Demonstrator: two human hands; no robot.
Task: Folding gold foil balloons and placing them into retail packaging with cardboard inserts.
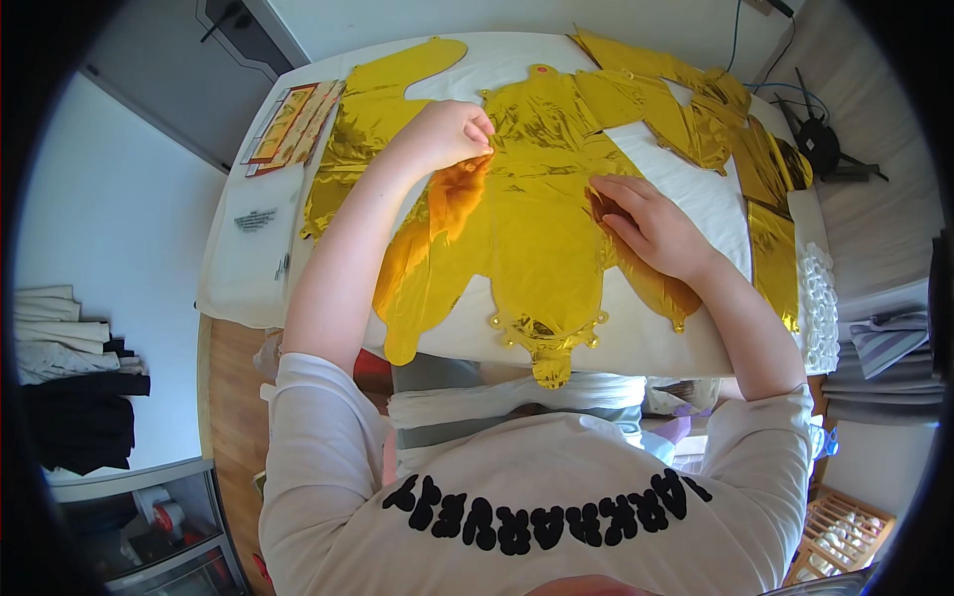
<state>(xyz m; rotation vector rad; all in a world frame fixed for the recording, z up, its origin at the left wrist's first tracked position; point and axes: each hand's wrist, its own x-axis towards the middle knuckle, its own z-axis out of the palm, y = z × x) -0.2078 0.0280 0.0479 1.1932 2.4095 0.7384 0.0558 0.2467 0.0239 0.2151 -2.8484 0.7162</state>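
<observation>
A flat, uninflated gold foil balloon (542,214) lies in front of me, its lobed lower end hanging over the table's near edge. My left hand (459,134) is closed in a pinch at the balloon's upper left side, where the foil mirrors my skin in orange. On the right side of the same balloon rests my right hand (651,223), palm down, thumb apart from the loosely bent fingers. Foil shows between that thumb and the fingers. Another flat gold foil piece (373,104) spreads beyond my left forearm.
More gold foil pieces (686,119) overlap on the white-covered table (636,343) at the right. Printed packets (293,124) and a clear plastic bag (253,223) sit at the left. A black stand (820,147) with cables stands past the far right corner, bubble-like white packing (820,308) beside the right edge.
</observation>
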